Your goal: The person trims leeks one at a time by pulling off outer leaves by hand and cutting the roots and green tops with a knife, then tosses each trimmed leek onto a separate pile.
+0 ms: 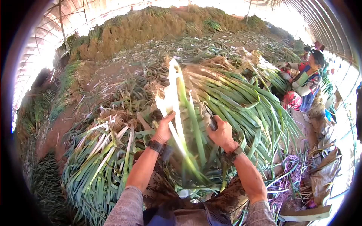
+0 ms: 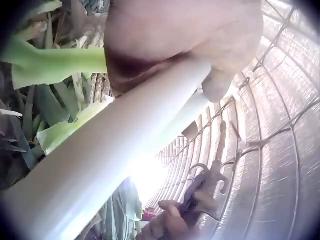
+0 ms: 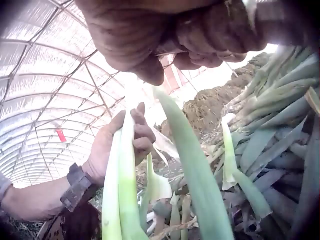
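My left hand [image 1: 163,130] grips large green onions [image 1: 175,90], their pale root ends up and green leaves slanting toward my lap. In the left wrist view, a thick white stalk [image 2: 105,155] passes under the curled fingers. My right hand [image 1: 223,135], level with the left, curls round a dark, narrow tool [image 1: 212,122]; the left wrist view shows this tool [image 2: 192,197] with hooked parts, and I cannot tell its kind. A green leaf [image 3: 192,165] stands just below the right hand in the right wrist view. A gap separates the two hands.
Heaped green onions lie to the left [image 1: 100,162] and right [image 1: 241,101] of me. Trimmed leaves [image 1: 128,67] litter the ground ahead, before a long brown pile [image 1: 151,34]. Another person [image 1: 307,81] sits at the right. Purple strands [image 1: 284,177] lie at the lower right.
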A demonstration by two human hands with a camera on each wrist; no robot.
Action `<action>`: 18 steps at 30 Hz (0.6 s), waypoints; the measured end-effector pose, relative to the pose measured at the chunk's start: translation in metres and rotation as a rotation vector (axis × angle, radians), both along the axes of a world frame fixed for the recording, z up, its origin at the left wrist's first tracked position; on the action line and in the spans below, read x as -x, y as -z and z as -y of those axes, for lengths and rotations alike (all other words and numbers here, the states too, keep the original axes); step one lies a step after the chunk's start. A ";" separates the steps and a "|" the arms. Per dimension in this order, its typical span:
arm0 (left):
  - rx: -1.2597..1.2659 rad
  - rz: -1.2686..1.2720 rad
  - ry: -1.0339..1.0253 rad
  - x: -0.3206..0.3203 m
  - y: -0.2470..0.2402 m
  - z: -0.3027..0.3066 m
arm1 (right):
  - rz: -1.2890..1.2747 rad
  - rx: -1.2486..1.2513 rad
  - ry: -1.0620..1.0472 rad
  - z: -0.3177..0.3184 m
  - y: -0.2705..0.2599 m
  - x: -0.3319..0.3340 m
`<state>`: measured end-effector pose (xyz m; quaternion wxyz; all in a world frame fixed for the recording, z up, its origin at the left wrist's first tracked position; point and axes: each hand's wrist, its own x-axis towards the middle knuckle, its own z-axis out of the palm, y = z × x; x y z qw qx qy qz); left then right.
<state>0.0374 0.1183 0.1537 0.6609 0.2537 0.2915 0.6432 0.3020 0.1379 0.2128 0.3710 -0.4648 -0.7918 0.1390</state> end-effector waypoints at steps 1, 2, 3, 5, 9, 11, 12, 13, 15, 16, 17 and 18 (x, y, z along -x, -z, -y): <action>-0.004 0.002 0.003 -0.001 0.002 -0.001 | 0.002 -0.004 0.003 -0.001 -0.001 -0.001; -0.006 -0.046 -0.045 -0.003 0.001 -0.002 | -0.011 -0.041 -0.036 -0.002 -0.003 -0.002; -0.007 -0.093 -0.092 -0.005 0.001 -0.003 | -0.023 -0.078 -0.072 -0.002 -0.004 -0.003; -0.048 -0.122 -0.149 -0.012 -0.003 -0.002 | 0.076 -0.042 -0.049 -0.002 -0.009 -0.007; 0.008 -0.122 -0.256 -0.009 -0.007 0.000 | 0.150 -0.146 -0.124 0.004 -0.014 -0.014; -0.003 -0.160 -0.246 -0.003 -0.003 0.000 | 0.210 -0.124 -0.128 0.009 -0.013 -0.014; -0.002 -0.130 -0.221 -0.001 0.000 -0.001 | 0.261 -0.104 -0.129 0.010 -0.014 -0.013; -0.004 -0.101 -0.196 0.000 0.001 -0.004 | 0.265 -0.111 -0.129 0.010 -0.014 -0.013; -0.052 -0.091 -0.214 -0.002 0.006 -0.009 | 0.247 -0.217 -0.252 0.010 -0.017 -0.009; -0.091 -0.085 -0.228 -0.002 0.009 -0.009 | 0.191 -0.171 -0.220 0.010 -0.018 -0.006; -0.094 -0.081 -0.230 -0.002 0.007 -0.007 | 0.195 -0.175 -0.221 0.009 -0.020 -0.004; -0.103 -0.065 -0.209 -0.002 0.004 -0.005 | 0.182 -0.123 -0.099 0.005 -0.023 -0.003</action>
